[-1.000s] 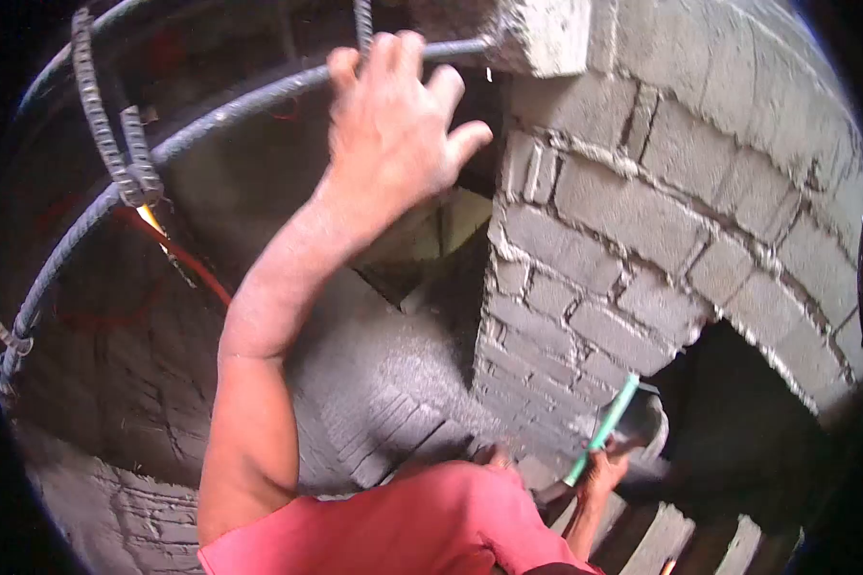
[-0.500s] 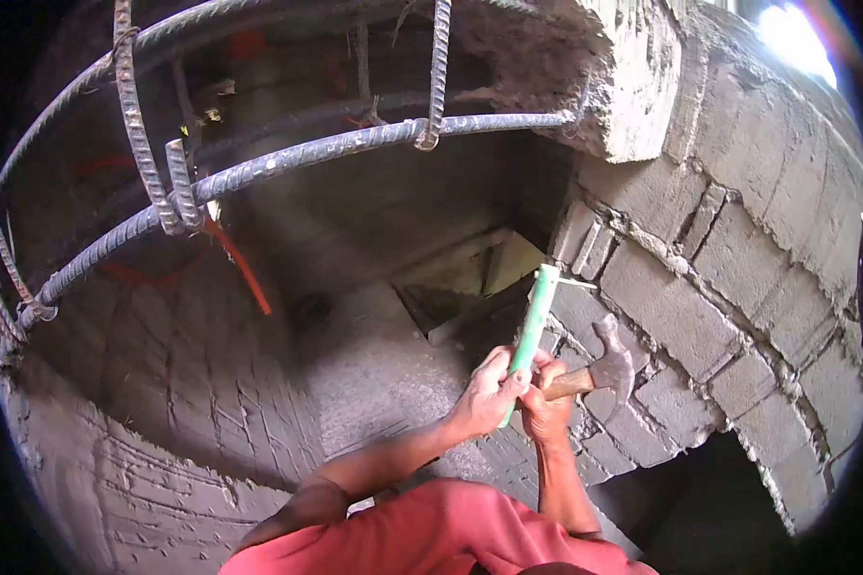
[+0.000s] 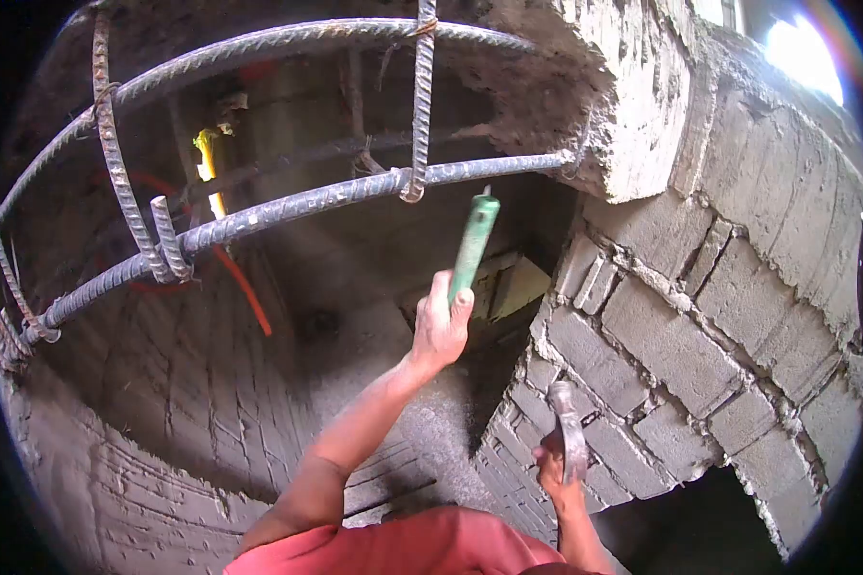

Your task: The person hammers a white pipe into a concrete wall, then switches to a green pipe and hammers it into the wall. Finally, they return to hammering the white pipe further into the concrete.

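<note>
My left hand (image 3: 438, 331) is raised in front of me, closed around the lower part of a green tube-like bar (image 3: 473, 247). The bar points upward, and a thin pin, perhaps a nail, sticks out of its top end just below the lower rebar (image 3: 336, 195). Lower and to the right, my right hand (image 3: 552, 468) grips a claw hammer (image 3: 570, 431). The hammer's metal head is turned toward me, and its handle is mostly hidden behind the head and fingers. The two hands are well apart.
Bent rebar with vertical ties (image 3: 420, 105) spans the upper left, meeting a rough concrete block (image 3: 642, 105). A concrete-block wall (image 3: 671, 326) with rough mortar joints rises at right, with a dark opening (image 3: 690, 522) below. An orange tube (image 3: 246, 292) hangs behind the rebar.
My hands have separated. The left has carried the green bar up and leftward toward the rebar; the right has lowered with the hammer, whose head has turned. The view has shifted slightly.
</note>
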`<control>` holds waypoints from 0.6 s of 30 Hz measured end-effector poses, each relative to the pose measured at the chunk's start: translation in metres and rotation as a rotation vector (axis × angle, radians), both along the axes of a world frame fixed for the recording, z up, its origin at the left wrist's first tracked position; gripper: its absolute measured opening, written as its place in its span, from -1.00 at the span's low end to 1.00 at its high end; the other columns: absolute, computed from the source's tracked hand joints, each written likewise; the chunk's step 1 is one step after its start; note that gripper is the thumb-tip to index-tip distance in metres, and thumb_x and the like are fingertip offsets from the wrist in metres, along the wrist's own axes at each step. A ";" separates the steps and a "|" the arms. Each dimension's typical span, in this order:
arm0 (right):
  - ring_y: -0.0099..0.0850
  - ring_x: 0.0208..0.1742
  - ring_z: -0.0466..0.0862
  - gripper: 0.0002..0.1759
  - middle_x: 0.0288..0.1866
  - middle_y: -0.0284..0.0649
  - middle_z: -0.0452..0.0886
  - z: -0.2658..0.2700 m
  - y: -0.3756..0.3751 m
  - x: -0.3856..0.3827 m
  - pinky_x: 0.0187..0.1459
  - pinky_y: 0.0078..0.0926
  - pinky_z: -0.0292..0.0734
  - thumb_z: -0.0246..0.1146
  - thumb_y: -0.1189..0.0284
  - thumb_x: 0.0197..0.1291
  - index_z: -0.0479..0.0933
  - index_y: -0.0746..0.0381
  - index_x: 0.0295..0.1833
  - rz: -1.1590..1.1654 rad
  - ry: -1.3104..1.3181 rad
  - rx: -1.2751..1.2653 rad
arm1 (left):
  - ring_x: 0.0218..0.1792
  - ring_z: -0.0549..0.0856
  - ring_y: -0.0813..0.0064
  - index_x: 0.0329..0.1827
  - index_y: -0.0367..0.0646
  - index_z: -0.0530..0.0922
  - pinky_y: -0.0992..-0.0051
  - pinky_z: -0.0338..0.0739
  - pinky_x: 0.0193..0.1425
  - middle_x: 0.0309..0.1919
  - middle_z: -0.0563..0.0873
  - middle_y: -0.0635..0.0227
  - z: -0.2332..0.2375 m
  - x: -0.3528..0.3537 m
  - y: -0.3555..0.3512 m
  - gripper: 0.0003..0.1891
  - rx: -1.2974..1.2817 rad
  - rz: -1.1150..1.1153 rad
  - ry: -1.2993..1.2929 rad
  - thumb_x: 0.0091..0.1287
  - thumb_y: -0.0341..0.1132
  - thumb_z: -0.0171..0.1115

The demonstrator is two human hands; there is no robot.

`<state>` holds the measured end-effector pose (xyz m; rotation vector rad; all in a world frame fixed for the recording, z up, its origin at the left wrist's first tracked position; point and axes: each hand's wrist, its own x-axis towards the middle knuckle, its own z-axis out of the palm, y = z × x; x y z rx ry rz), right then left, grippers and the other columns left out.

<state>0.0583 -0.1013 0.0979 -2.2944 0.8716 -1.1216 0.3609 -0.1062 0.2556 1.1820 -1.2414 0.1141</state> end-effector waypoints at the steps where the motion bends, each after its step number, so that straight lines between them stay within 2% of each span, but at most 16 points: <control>1: -0.21 -0.43 0.56 -0.84 -0.45 -0.13 0.56 -0.006 0.003 0.002 -0.33 -0.37 0.48 0.24 0.39 0.26 0.49 0.26 -0.18 -0.004 -0.002 -0.005 | -0.59 0.45 0.61 -0.07 -0.30 0.42 0.47 0.32 -0.52 -0.62 0.44 0.42 0.006 0.007 -0.010 -0.40 -0.005 -0.004 -0.002 0.54 0.20 -0.15; 3: -0.25 -0.50 0.54 -0.64 -0.49 -0.17 0.54 -0.013 0.012 0.013 -0.41 -0.32 0.46 0.17 0.16 0.37 0.48 0.28 -0.24 0.031 -0.192 0.259 | -0.60 0.41 0.62 -0.06 -0.32 0.44 0.48 0.30 -0.52 -0.61 0.43 0.43 0.015 0.018 -0.028 -0.32 0.006 -0.114 0.010 0.53 0.26 -0.23; 4: -0.34 -0.54 0.51 -0.48 -0.51 -0.25 0.51 0.007 0.021 0.026 -0.46 -0.32 0.43 0.07 -0.01 0.42 0.48 0.30 -0.21 0.068 -0.306 0.459 | -0.61 0.36 0.65 -0.08 -0.30 0.44 0.52 0.26 -0.54 -0.59 0.42 0.46 0.027 0.017 -0.030 -0.30 -0.047 -0.124 0.012 0.49 0.32 -0.18; 5: -0.44 -0.52 0.50 -0.42 -0.47 -0.28 0.48 0.012 0.019 0.033 -0.46 -0.37 0.43 0.07 -0.08 0.41 0.47 0.32 -0.14 0.108 -0.330 0.376 | -0.61 0.36 0.65 -0.08 -0.30 0.44 0.52 0.26 -0.54 -0.59 0.42 0.46 0.032 0.021 -0.036 -0.30 -0.058 -0.127 0.011 0.49 0.32 -0.18; 7: -0.46 -0.48 0.51 -0.41 -0.36 -0.25 0.50 0.049 0.029 0.054 -0.42 -0.42 0.45 0.12 -0.06 0.38 0.42 0.34 -0.01 0.208 -0.515 0.560 | -0.62 0.34 0.69 -0.09 -0.27 0.44 0.58 0.26 -0.55 -0.58 0.41 0.49 0.037 0.029 -0.046 -0.29 0.023 -0.439 0.153 0.44 0.37 -0.12; 8: -0.46 -0.48 0.51 -0.41 -0.36 -0.25 0.50 0.061 0.030 0.060 -0.42 -0.42 0.45 0.12 -0.06 0.38 0.42 0.34 -0.01 0.204 -0.515 0.559 | -0.60 0.34 0.72 -0.11 -0.23 0.43 0.63 0.26 -0.57 -0.57 0.37 0.52 0.047 0.024 -0.043 -0.28 0.012 -0.605 0.294 0.37 0.41 -0.06; 10: -0.45 -0.44 0.52 -0.36 -0.26 -0.22 0.50 0.079 0.031 0.069 -0.38 -0.45 0.48 0.19 -0.05 0.34 0.34 0.36 0.10 0.388 -0.709 0.636 | -0.61 0.33 0.71 -0.17 -0.22 0.44 0.62 0.24 -0.56 -0.57 0.38 0.51 0.052 0.026 -0.050 -0.32 0.023 -0.681 0.380 0.40 0.38 -0.07; 11: -0.45 -0.44 0.52 -0.36 -0.26 -0.22 0.50 0.087 0.032 0.073 -0.38 -0.45 0.48 0.19 -0.05 0.34 0.34 0.36 0.10 0.383 -0.711 0.641 | -0.61 0.33 0.71 -0.22 -0.20 0.44 0.60 0.22 -0.55 -0.58 0.39 0.51 0.054 0.027 -0.053 -0.35 0.035 -0.751 0.467 0.43 0.34 -0.09; 13: -0.39 -0.43 0.55 -0.31 -0.32 -0.21 0.49 0.100 0.032 0.078 -0.35 -0.40 0.52 0.24 -0.11 0.29 0.29 0.32 0.10 0.479 -0.750 0.577 | -0.61 0.36 0.70 -0.25 -0.22 0.43 0.59 0.20 -0.56 -0.57 0.41 0.50 0.052 0.029 -0.068 -0.34 -0.016 -0.733 0.427 0.42 0.34 -0.06; 15: -0.37 -0.43 0.56 -0.31 -0.33 -0.20 0.50 0.098 0.031 0.082 -0.36 -0.40 0.52 0.25 -0.10 0.29 0.28 0.32 0.11 0.483 -0.784 0.555 | -0.55 0.38 0.71 -0.17 -0.22 0.43 0.61 0.22 -0.58 -0.54 0.35 0.49 0.052 0.031 -0.078 -0.31 -0.076 -0.571 0.208 0.36 0.38 -0.03; 16: -0.37 -0.43 0.56 -0.31 -0.33 -0.20 0.50 0.093 0.028 0.083 -0.36 -0.40 0.52 0.25 -0.10 0.29 0.28 0.31 0.11 0.470 -0.786 0.508 | -0.57 0.37 0.71 -0.22 -0.21 0.43 0.58 0.20 -0.57 -0.56 0.38 0.50 0.053 0.033 -0.079 -0.35 -0.091 -0.426 0.082 0.39 0.35 -0.04; 18: -0.40 -0.47 0.53 -0.33 -0.35 -0.20 0.48 0.086 0.020 0.086 -0.40 -0.42 0.51 0.21 -0.10 0.32 0.26 0.29 0.12 0.464 -0.784 0.421 | -0.58 0.36 0.71 -0.24 -0.20 0.43 0.57 0.20 -0.57 -0.58 0.39 0.52 0.057 0.036 -0.073 -0.37 -0.048 -0.388 0.064 0.42 0.32 -0.05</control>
